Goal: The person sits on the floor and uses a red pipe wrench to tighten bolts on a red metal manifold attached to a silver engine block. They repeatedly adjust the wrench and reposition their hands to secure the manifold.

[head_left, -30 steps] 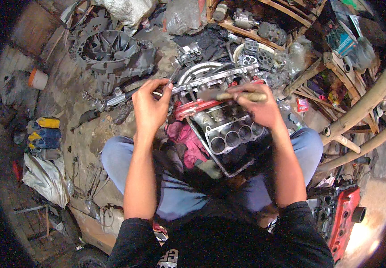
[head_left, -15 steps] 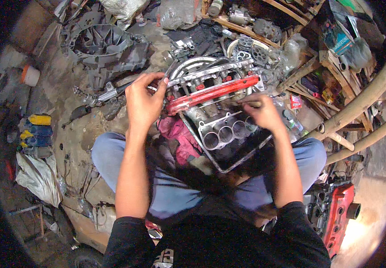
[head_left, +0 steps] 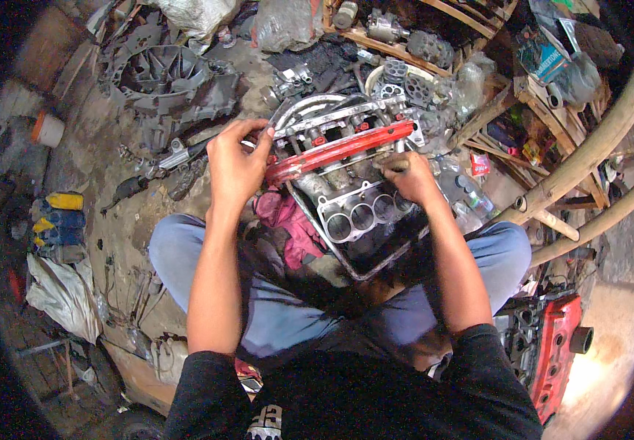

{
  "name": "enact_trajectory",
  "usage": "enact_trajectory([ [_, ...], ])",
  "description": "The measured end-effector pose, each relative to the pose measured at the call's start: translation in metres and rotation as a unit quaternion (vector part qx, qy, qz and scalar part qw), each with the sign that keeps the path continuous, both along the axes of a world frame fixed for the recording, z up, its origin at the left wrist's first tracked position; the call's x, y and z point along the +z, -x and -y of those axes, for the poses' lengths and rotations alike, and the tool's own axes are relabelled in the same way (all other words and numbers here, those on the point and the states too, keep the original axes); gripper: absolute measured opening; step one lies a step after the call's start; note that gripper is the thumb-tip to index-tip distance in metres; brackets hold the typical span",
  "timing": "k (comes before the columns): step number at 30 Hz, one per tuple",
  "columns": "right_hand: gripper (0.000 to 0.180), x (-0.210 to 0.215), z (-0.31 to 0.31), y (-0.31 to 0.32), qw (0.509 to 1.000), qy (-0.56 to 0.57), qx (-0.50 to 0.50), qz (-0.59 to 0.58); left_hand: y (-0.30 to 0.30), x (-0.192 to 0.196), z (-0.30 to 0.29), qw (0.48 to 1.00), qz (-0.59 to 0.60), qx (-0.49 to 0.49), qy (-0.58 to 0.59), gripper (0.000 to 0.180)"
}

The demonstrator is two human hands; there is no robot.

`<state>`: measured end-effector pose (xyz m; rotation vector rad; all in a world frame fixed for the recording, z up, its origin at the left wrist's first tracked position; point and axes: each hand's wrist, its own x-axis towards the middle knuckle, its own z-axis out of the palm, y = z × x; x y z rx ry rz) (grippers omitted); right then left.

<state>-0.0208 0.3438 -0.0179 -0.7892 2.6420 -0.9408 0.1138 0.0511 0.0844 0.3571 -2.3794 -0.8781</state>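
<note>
A grey metal engine part [head_left: 339,176] with a long red bar [head_left: 343,152] across it lies in front of my crossed legs. Its near side has a flange with several round ports [head_left: 362,215]. My left hand [head_left: 236,165] grips the part's left end between thumb and fingers, beside the red bar. My right hand [head_left: 409,177] is closed just below the bar's right half, by the grimy metal above the ports. Its fingers curl round something small that I cannot make out. Beneath the part is a dark tray [head_left: 361,277] with a pale rim. A pink cloth [head_left: 299,227] lies left of it.
Beyond the part lie a large ribbed housing [head_left: 159,71] and a white basin [head_left: 405,67] of metal parts. Wooden poles [head_left: 588,158] stand at the right, plastic bottles [head_left: 467,187] nearer. Another red-covered engine part [head_left: 558,352] lies at the lower right. Bottles [head_left: 59,220] stand left.
My right hand has moved slightly left along the underside of the red bar. My left hand keeps its hold. The whole view has shifted a little.
</note>
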Motion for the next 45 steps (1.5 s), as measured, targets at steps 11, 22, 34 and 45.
enact_trajectory([
  [11, 0.02, 0.099, 0.003, -0.03, 0.979, 0.195, 0.01, 0.054, -0.01, 0.01, 0.023, 0.997, -0.027, 0.067, -0.004, 0.018],
  [22, 0.019, 0.07, 0.127, -0.066, 0.949, 0.305, 0.015, -0.076, -0.023, 0.009, 0.043, 0.995, -0.038, 0.091, -0.015, 0.017],
  [34, 0.022, 0.042, 0.164, -0.015, 0.911, 0.311, -0.099, 0.252, -0.039, 0.025, 0.048, 0.99, 0.002, 0.105, -0.094, 0.025],
  [45, 0.017, 0.053, 0.14, -0.088, 0.944, 0.242, 0.111, -0.194, -0.045, 0.027, 0.051, 0.991, -0.041, 0.109, -0.061, 0.026],
])
